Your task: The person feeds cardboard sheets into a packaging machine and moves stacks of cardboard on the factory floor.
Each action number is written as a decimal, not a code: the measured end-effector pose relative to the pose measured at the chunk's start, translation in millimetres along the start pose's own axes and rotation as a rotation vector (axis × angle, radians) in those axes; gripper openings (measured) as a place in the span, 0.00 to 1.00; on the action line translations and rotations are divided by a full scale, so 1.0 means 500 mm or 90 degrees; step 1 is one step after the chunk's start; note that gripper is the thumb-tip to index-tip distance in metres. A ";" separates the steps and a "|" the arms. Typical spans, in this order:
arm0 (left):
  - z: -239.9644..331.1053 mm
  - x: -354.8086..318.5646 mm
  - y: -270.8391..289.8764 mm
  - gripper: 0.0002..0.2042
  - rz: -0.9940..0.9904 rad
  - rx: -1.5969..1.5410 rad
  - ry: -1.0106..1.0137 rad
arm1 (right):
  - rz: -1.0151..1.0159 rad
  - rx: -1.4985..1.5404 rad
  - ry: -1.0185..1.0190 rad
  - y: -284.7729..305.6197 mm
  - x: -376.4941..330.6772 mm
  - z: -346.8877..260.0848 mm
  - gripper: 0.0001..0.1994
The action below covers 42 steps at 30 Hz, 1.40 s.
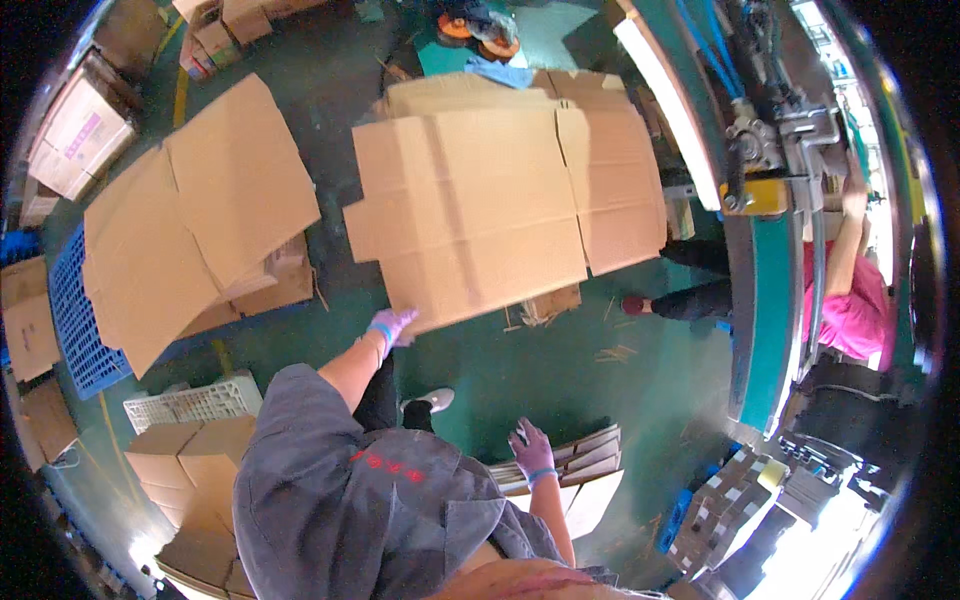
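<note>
A large flattened cardboard box [480,210] lies ahead of me, creased across its panels, with more flat cardboard under its far edge. My left hand [392,324], in a thin purple glove, is closed on its near left corner; part of the fingers is hard to see there. Down by my right side, my gloved right hand [532,450] has its fingers apart and holds nothing. It is over a row of folded cardboard pieces [592,462], and I cannot tell whether it touches them.
Another flattened box [205,215] lies at the left over a blue plastic pallet [85,320]. A white crate [195,403] and brown cartons [190,465] stand nearer me. On the right runs a machine with a green belt [770,310]; a person in a pink top [850,305] is beyond it.
</note>
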<state>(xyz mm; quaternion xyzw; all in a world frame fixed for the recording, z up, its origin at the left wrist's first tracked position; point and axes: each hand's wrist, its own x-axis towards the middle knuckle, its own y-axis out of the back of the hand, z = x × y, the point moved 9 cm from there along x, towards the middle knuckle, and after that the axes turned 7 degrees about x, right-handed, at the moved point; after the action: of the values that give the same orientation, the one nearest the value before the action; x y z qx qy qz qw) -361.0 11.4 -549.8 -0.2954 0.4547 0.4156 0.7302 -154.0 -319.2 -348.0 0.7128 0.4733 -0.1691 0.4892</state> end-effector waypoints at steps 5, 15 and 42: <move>0.284 -0.431 -0.195 0.21 -0.376 0.517 -0.217 | 0.269 -0.295 0.309 0.088 0.035 -0.447 0.34; 0.738 -1.019 -0.311 0.21 -0.146 0.867 -1.526 | 0.517 -0.041 0.319 0.428 -0.241 -0.400 0.27; 0.654 -1.094 -0.731 0.23 0.246 0.678 -1.728 | 0.605 0.701 0.671 0.685 -0.417 -0.042 0.16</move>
<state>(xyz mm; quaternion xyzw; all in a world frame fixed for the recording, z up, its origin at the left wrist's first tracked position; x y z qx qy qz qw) -36.1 -84.5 102.0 0.6745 -0.4366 0.2445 0.5428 25.7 -432.4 -7.3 0.9523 0.1431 0.1972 -0.1840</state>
